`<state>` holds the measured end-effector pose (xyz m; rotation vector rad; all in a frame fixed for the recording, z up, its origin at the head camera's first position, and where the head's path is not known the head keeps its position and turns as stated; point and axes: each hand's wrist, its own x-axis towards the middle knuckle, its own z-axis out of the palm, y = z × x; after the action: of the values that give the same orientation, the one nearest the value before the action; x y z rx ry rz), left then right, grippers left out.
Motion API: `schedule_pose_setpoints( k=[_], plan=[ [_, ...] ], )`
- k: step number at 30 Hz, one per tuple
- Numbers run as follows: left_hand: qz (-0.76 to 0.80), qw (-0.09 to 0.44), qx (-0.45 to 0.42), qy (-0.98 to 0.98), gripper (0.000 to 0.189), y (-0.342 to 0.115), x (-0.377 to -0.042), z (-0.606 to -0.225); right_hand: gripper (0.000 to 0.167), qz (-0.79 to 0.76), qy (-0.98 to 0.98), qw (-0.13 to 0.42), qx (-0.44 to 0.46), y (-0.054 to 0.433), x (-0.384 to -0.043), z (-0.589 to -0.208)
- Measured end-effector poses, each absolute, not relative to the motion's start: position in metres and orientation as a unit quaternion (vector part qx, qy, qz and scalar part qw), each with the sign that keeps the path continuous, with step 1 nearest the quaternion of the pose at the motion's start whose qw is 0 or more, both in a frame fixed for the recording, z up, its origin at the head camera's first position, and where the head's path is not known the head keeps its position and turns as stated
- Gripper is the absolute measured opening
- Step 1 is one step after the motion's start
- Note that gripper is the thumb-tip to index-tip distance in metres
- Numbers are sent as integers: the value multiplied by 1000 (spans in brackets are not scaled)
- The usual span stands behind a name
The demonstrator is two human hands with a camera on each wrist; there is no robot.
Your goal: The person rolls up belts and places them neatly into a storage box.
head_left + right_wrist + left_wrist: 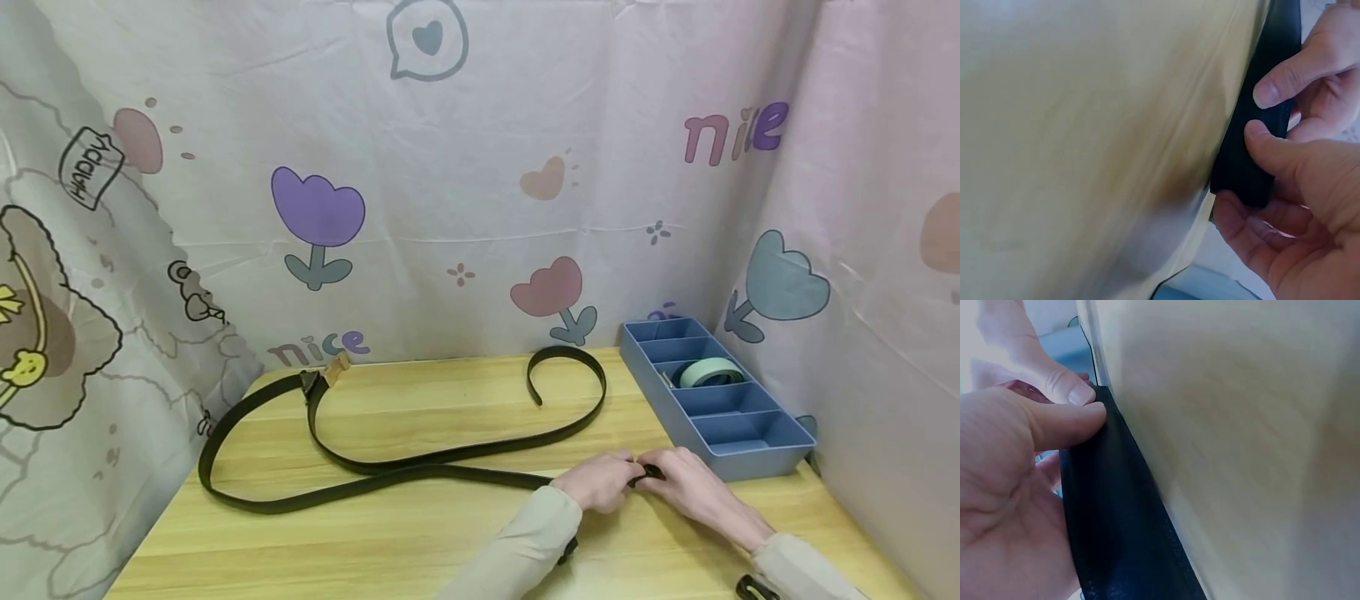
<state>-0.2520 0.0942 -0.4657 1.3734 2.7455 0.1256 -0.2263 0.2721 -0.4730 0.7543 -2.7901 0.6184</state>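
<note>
A long black belt point(322, 498) lies in wide curves on the table, with a metallic buckle point(337, 369) at the far left and a curled strap end at the back. Strap lengths cross mid-table; whether they are all one belt I cannot tell. My left hand point(600, 482) pinches the strap point(1116, 519) near its right-hand end, thumb on its face. Right beside it, my right hand point(686, 486) holds the end point(1244, 178) between thumb and curled fingers. The two thumbs nearly meet in both wrist views. Fingers hide part of the strap end.
A blue compartment tray point(757, 467) stands at the right table edge, just beyond my right hand. A pale green coil point(708, 371) sits in one of its compartments. Printed curtains point(450, 167) hang behind and at both sides. Small dark pieces show near both sleeves.
</note>
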Motion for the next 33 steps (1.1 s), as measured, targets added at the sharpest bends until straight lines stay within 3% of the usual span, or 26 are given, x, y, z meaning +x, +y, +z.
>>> schedule_pose_setpoints(
  k=[6, 12, 17, 23, 30, 33],
  plan=[
    [34, 45, 449, 892, 33, 91, -254, -464, 17, 178, -931, 127, 293, 271, -227, -476],
    [45, 63, 438, 896, 29, 88, -257, -467, 42, 140, -924, 173, 310, 272, -225, -482],
    [51, 71, 427, 900, 28, 85, -258, -468, 47, 126, -917, 189, 328, 274, -227, -483],
    [43, 55, 420, 905, 19, 86, -257, -467, 52, 113, -907, 184, 360, 277, -230, -480],
    [29, 44, 399, 915, 29, 89, -255, -465, 86, 121, -913, 170, 350, 278, -229, -479],
    [36, 43, 396, 917, 33, 90, -254, -464, 82, 169, -926, 147, 304, 278, -232, -476]
  ],
)
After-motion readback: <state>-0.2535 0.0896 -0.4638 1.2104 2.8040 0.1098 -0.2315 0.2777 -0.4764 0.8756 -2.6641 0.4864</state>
